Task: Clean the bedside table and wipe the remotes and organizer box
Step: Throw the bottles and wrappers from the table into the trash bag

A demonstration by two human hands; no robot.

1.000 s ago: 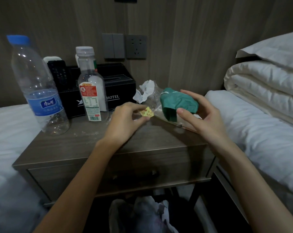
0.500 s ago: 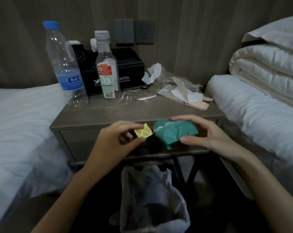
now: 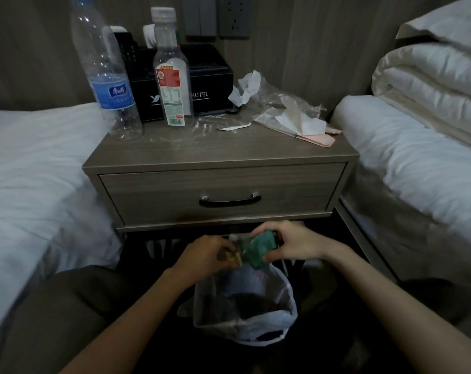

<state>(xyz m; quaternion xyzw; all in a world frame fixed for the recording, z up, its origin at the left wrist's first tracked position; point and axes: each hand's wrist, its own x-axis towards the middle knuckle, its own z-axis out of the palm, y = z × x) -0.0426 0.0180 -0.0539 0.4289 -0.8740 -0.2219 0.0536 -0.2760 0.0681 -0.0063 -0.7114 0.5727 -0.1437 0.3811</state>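
While squinting at the writing, only getting "HOTEL" in white off the front of the black organizer box (image 3: 210, 76), sitting upper middle at the back of the bedside table (image 3: 229, 149). Not managing to read the blue label on the tall water bottle (image 3: 107, 76) or the red-and-white label on the smaller bottle (image 3: 171, 76), standing upright just in front of the box; no telling the fill level of either. Spotting a dark remote (image 3: 127, 52) poking up out of the box's left end, behind the tall bottle. Noticing crumpled tissue (image 3: 246, 87) and clear plastic wrapping (image 3: 288, 114) lying on the right of the tabletop. Down in the lower middle, well below the box and remote: pinching a small yellow scrap (image 3: 235, 259) with the left hand (image 3: 204, 255), gripping a green packet (image 3: 258, 247) with the right hand (image 3: 293, 244), holding both right above an open white plastic bag (image 3: 285, 300) carrying something dark, hard to say what.
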